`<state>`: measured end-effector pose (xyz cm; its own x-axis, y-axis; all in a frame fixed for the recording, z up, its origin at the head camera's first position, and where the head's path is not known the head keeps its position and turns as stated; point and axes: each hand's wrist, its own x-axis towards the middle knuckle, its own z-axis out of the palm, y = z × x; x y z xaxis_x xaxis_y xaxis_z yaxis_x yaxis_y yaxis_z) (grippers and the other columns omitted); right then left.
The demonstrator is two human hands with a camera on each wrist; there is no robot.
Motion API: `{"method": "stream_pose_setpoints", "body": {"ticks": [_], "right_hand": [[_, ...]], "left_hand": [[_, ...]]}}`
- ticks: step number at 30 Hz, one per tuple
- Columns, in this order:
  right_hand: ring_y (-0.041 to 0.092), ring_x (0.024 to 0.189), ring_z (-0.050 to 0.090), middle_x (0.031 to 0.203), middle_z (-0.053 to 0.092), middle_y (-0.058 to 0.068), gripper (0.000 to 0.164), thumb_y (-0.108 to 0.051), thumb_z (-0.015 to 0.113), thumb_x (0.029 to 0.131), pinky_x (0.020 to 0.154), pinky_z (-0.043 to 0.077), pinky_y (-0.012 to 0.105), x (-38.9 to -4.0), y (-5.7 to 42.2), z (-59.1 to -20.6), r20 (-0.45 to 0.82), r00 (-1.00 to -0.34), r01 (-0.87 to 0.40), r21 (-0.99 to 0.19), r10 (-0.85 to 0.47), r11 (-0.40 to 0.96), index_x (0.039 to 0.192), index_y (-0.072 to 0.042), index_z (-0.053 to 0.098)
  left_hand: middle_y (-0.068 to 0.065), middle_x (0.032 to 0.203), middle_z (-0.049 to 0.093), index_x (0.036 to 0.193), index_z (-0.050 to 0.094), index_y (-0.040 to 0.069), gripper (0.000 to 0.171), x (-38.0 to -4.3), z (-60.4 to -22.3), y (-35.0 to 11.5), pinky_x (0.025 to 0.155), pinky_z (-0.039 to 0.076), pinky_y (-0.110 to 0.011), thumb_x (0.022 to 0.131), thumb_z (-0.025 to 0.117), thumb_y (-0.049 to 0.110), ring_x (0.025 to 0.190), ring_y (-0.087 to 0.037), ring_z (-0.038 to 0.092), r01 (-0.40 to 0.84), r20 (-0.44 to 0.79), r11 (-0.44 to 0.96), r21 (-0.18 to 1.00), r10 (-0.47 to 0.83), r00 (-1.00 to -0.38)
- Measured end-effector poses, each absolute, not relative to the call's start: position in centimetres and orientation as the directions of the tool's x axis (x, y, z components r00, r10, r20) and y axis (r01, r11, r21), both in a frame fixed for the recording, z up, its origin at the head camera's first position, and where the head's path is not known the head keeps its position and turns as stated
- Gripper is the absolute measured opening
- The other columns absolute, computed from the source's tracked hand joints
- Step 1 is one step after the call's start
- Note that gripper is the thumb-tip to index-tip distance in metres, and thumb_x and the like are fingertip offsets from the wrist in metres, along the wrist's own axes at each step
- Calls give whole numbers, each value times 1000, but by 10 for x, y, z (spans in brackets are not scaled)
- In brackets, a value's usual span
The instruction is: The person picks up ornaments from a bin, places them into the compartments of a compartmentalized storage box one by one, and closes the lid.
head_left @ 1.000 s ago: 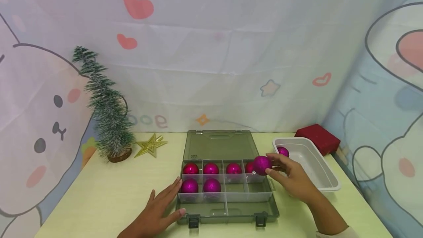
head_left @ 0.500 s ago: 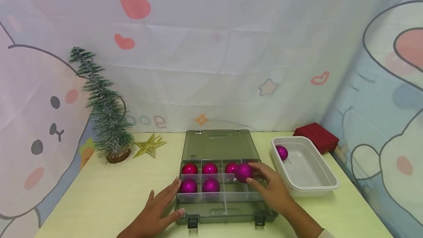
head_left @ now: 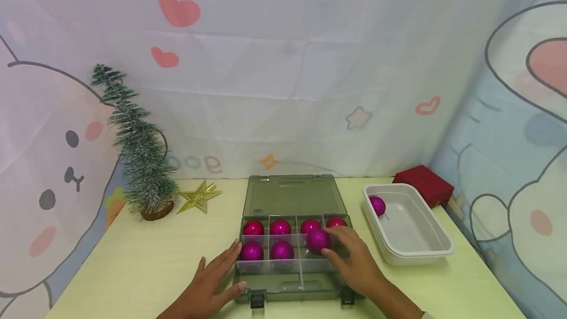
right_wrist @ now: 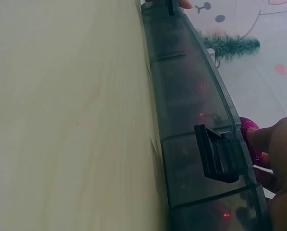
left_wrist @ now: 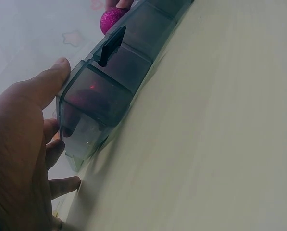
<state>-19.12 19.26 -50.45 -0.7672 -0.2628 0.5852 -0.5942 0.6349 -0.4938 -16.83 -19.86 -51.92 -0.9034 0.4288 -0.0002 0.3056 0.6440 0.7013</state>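
Glittery magenta, the Christmas bauble (head_left: 318,241) is pinched between the thumb and fingers of my right hand (head_left: 356,262). It sits over the third compartment of the middle row in a clear grey compartment box (head_left: 276,284) with its lid (head_left: 294,196) laid open. Shiny baubles (head_left: 280,227) fill the back row, and glitter baubles (head_left: 282,250) occupy the two left middle compartments. My left hand (head_left: 208,282) lies with extended fingers against the box's left side; the left wrist view shows its thumb (left_wrist: 56,77) at the rim.
A white plastic tub (head_left: 416,252) on the right holds one glitter bauble (head_left: 377,206). Behind it lies a dark red box (head_left: 424,184). A small artificial Christmas tree (head_left: 143,161) and a gold star (head_left: 200,197) stand at the back left.
My right hand has carried the glitter bauble leftward and down, from beside the box's right end to the third middle compartment. The left hand stays at the box's side.
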Motion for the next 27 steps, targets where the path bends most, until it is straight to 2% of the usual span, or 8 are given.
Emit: {"method": "stream_pose_setpoints", "body": {"ticks": [4,12,19,27], "right_hand": [[29,129,66,134,73,3,44,-11,87,93,104,57,58,-191,192,-505,582,-768,-590,-481,-267,648,135,-9,73],[32,131,62,133,72,4,42,-13,87,94,106,49,69,-189,189,-504,513,-817,-545,-534,-264,647,134,-12,74],[28,132,57,130,66,-3,39,-17,86,95,105,44,61,-187,188,-502,472,-842,-514,-554,-262,655,133,-11,76],[27,135,55,131,65,-5,40,-22,86,96,107,42,63,-187,189,-503,446,-858,-493,-575,-255,653,133,-12,75]], "left_hand": [[-5,185,16,177,19,27,84,-169,-519,-198,113,-8,-96,110,64,48,168,-48,21,306,1,648,697,426,-905],[-6,185,16,177,19,25,84,-166,-516,-197,113,-9,-96,110,64,47,168,-48,21,310,4,649,694,427,-904],[-6,185,17,177,19,26,83,-165,-516,-197,113,-8,-96,110,64,48,169,-48,21,308,5,648,696,425,-905],[-5,185,16,177,19,28,83,-168,-520,-198,113,-8,-95,110,64,49,169,-47,21,302,1,654,694,419,-908]]}}
